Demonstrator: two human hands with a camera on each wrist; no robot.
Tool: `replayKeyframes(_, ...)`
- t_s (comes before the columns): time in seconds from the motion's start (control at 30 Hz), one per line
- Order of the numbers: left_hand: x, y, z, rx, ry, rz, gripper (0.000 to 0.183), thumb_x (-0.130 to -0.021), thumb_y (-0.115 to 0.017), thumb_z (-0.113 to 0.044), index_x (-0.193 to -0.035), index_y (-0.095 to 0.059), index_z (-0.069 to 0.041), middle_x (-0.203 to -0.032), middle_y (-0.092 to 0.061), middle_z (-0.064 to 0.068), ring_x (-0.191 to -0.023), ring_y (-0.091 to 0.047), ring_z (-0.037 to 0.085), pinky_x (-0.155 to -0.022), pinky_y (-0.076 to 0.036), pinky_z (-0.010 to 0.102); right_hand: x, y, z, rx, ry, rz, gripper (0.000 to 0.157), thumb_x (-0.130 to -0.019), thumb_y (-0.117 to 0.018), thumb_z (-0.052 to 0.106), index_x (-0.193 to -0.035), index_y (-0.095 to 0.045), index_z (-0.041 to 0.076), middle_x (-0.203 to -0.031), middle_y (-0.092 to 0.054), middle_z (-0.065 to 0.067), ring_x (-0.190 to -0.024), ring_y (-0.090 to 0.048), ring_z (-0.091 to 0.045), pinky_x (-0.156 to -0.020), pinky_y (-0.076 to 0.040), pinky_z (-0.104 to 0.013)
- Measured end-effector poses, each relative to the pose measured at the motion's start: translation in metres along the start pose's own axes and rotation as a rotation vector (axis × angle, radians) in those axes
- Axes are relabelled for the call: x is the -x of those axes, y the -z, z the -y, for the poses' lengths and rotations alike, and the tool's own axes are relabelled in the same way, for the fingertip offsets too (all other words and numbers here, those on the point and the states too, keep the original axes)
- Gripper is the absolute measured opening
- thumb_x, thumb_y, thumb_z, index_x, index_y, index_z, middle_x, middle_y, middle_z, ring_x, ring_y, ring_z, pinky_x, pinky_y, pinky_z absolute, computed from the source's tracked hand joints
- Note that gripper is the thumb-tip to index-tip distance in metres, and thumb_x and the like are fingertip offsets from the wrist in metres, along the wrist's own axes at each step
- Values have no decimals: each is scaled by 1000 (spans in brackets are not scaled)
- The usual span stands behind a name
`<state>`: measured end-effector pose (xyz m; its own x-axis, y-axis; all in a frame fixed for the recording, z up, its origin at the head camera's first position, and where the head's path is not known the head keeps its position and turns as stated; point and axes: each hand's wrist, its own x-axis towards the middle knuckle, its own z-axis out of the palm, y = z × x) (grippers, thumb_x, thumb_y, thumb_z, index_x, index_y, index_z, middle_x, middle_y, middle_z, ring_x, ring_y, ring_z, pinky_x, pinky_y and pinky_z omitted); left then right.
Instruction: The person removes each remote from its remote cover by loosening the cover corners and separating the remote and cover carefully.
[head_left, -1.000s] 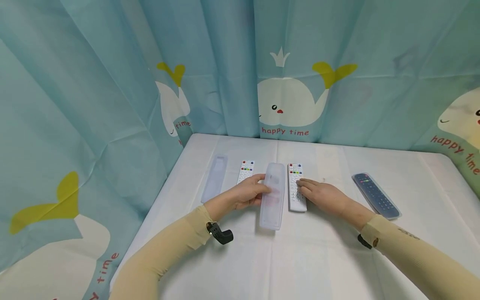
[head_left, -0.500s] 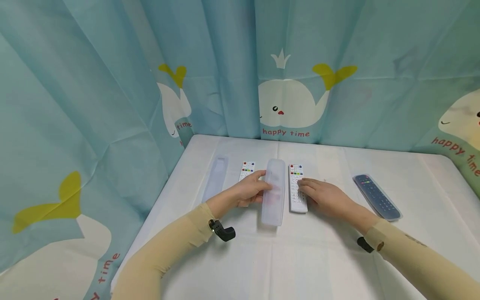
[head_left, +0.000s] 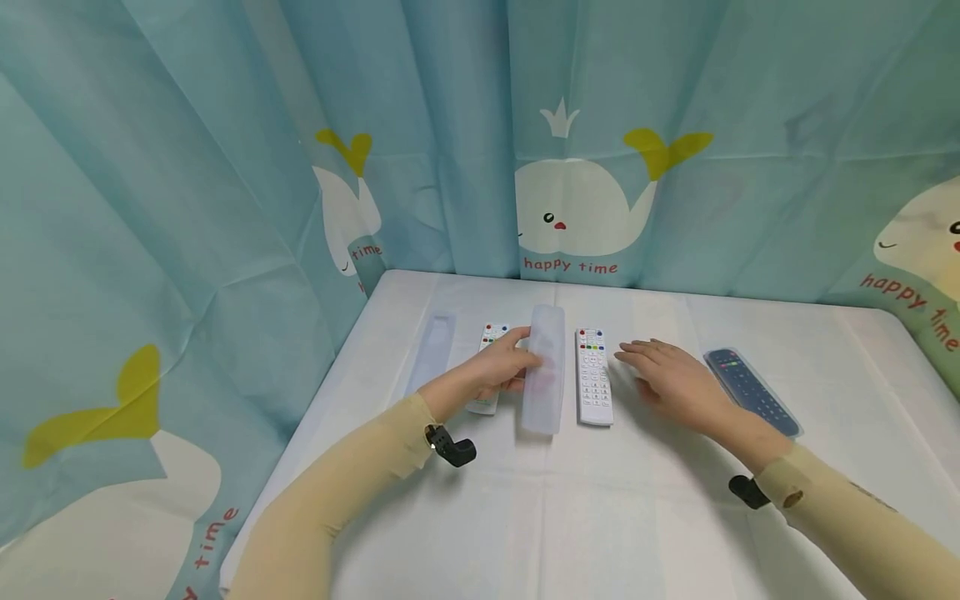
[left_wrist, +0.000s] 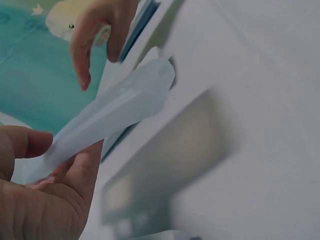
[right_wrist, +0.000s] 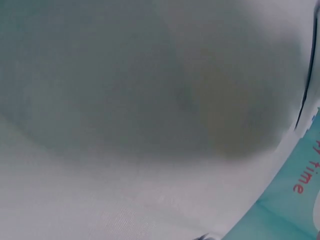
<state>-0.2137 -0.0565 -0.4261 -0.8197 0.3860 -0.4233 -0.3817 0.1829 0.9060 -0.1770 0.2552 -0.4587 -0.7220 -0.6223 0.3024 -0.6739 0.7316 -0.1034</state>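
Observation:
My left hand (head_left: 497,367) pinches a long translucent remote-control cover (head_left: 544,396) between thumb and fingers, lifted above the table. In the left wrist view the cover (left_wrist: 117,102) slants away from the thumb. Just right of it lies a white remote control (head_left: 595,387) with coloured buttons, flat on the table. My right hand (head_left: 673,382) hovers to the right of this remote, fingers loosely extended, apart from it and holding nothing. A second white remote (head_left: 492,335) lies partly hidden beneath the left hand and wrist.
Another translucent cover (head_left: 433,350) lies at the left of the white-clothed table (head_left: 600,517). A dark remote in a clear cover (head_left: 752,392) lies at the right, partly behind the right hand. A blue whale-print curtain (head_left: 450,167) hangs along the back and left side.
My right hand has let go of the white remote and moved right, away from it. The left hand has moved the cover slightly farther back over the table.

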Motion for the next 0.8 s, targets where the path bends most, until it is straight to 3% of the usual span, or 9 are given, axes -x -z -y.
replayKeyframes(0.4,-27,-10,-2,-109,36,-107,67,-99,-64,-9,-159,-36,-16,-118,-63,10,-83,-65,19,-58,-52,26,16,8,-4,-32,-69,-52,50,-88,-73,-1,-136,-62,4,-136,-62,-15,-125,-57,-39,-102,-45,-57)
replayKeyframes(0.6,-33,-11,3,-165,60,-120,68,-99,-64,-9,-160,-35,-15,-116,-62,12,-71,-57,16,-55,-48,25,22,7,-4,-48,-66,-60,50,-87,-74,-3,-135,-62,4,-132,-64,-16,-120,-60,-39,-96,-49,-58)
replayKeyframes(0.8,-41,-12,7,-201,85,-99,69,-99,-63,-9,-161,-32,-10,-121,-60,15,-75,-61,18,-58,-52,26,25,3,-4,-50,-49,-61,49,-87,-73,-3,-134,-63,3,-130,-65,-17,-118,-61,-39,-96,-49,-57)
